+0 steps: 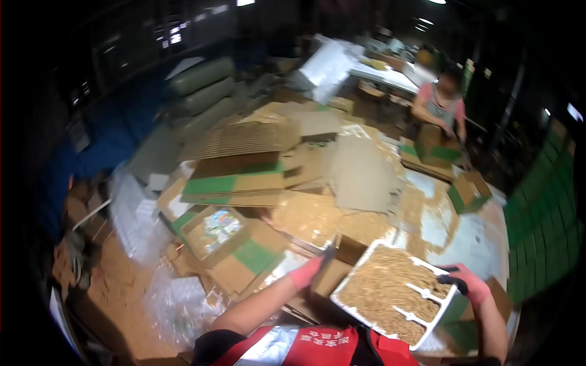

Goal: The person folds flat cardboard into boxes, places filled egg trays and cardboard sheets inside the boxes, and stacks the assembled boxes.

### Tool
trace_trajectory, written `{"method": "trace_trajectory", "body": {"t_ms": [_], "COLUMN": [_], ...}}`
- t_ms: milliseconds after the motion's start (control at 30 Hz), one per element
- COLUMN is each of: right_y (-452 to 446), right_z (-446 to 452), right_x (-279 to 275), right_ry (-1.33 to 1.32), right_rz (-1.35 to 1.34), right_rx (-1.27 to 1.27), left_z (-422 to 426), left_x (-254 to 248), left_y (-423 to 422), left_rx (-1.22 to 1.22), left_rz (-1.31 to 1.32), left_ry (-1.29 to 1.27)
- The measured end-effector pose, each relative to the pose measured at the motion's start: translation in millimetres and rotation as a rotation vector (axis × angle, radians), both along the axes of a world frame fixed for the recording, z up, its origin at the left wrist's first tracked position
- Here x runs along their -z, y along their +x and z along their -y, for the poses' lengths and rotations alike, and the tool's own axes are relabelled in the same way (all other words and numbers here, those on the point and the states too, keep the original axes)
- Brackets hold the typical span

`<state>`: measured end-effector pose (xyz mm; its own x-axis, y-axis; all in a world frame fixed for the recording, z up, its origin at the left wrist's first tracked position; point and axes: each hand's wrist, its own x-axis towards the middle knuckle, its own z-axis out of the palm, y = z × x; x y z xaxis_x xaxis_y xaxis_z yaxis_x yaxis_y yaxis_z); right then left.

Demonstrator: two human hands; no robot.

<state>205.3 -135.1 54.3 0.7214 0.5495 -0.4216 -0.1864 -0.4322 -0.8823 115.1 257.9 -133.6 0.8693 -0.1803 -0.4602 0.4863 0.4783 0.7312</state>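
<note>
My right hand point(469, 284), in a pink and black glove, is closed around the right corner of a white tray point(339, 295). Small tan, grain-like pieces point(381, 283) fill this tray, which tilts toward the left over a cardboard box point(328, 277). Against the left wall of that box lies my left hand point(312, 271), gloved the same way, its fingers stretched along the cardboard. The tray's near and left edges rest over or just above the box; contact is hard to make out. Part of the box's inside is hidden by the tray.
Flattened cartons point(235, 183) are stacked ahead. An open carton point(213, 235) with colourful packets stands left. Tan pieces point(305, 216) cover parts of the table. A co-worker point(441, 107) handles a box point(436, 146) at the far right. Clear plastic wrap point(177, 305) lies lower left.
</note>
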Motion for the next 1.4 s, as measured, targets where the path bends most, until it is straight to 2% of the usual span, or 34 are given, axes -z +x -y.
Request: {"method": "trace_trajectory", "body": {"t_ms": [67, 133, 200, 267, 300, 333, 400, 433, 467, 533, 567, 600, 667, 733, 800, 867, 900, 933, 1000, 1033, 1067, 1133, 1167, 1200, 1267, 1300, 1367, 1400], "right_y": [19, 28, 30, 30, 30, 33, 2, -4, -8, -2, -4, -3, -12, -14, -26, -26, -31, -32, -23, -22, -20, -18, -17, -12, -6, 1, 6, 13], "right_z": [0, -26, -51, -65, -70, -55, -80, -93, -100, -107, -109, -114, -129, -133, -154, -162, -159, -178, -183, -181, -174, -160, -156, -143, -133, -111, -89, -79], "right_x": [13, 23, 29, 46, 54, 110, 104, 104, 108, 176, 195, 210, 192, 194, 155, 153, 148, 113, 99, 94, 94, 96, 91, 95, 79, 95, 79, 70], "right_ry": [-0.156, -0.127, -0.189, -0.305, -0.440, -0.396, -0.702, -0.651, -0.600, -0.426, -0.432, -0.439, -0.523, -0.578, -0.579, -0.566, -0.572, -0.612, -0.694, -0.663, -0.636, -0.557, -0.625, -0.558, -0.536, -0.509, -0.520, -0.544], "right_rz": [0.158, 0.111, -0.004, 0.109, 0.136, 0.920, 1.570, 1.361, 1.146, 0.699, 0.744, 0.794, 0.725, 0.819, 0.634, 0.632, 0.621, 0.549, 0.320, 0.393, 0.514, 0.753, 0.698, 0.762, 0.839, 0.855, 0.832, 0.793], "right_rx": [-0.315, -0.347, -0.314, -0.340, -0.409, -0.525, -0.610, -0.599, -0.589, -0.719, -0.718, -0.729, -0.742, -0.743, -0.607, -0.527, -0.465, -0.425, -0.332, -0.310, -0.288, -0.259, -0.232, -0.248, -0.286, -0.217, -0.100, -0.047], "left_z": [14, 21, 30, 19, 16, 7, -16, -10, 4, -3, -12, -36, -85, -125, -170, -191, -207, -204, -206, -206, -205, -203, -195, -187, -155, -137, -88, -61], "left_x": [34, -2, 7, -28, -29, -9, 44, 25, 33, 22, -7, 8, 30, 41, 65, 75, 77, 99, 126, 130, 131, 88, 96, 102, 86, 73, 24, -8], "left_y": [-2, -10, -13, -18, -18, -14, 1, 2, 6, 18, 24, 46, 104, 170, 243, 290, 311, 326, 343, 349, 355, 334, 326, 319, 297, 279, 209, 171], "left_rx": [-0.048, 0.074, -0.014, 0.107, 0.087, 0.105, 0.134, 0.197, 0.084, 0.190, 0.258, 0.348, 0.266, -0.108, -0.041, 0.068, 0.178, 0.304, 0.235, 0.191, 0.290, 0.491, 0.436, 0.380, 0.258, 0.140, -0.402, -0.376], "left_rz": [0.340, 0.270, 0.271, 0.186, 0.118, 0.175, 0.292, 0.325, 0.403, 0.400, 0.375, 0.383, 0.441, 0.410, 0.375, 0.308, 0.234, 0.171, 0.219, 0.239, 0.290, 0.363, 0.432, 0.502, 0.510, 0.558, 0.827, 1.043], "left_ry": [0.326, 0.265, 0.273, 0.341, 0.394, 0.485, 0.668, 0.790, 0.809, 0.852, 0.870, 0.743, 0.888, 1.310, 1.774, 2.115, 2.067, 1.987, 2.120, 2.196, 2.211, 2.238, 2.257, 2.276, 2.162, 2.104, 1.985, 1.753]}}
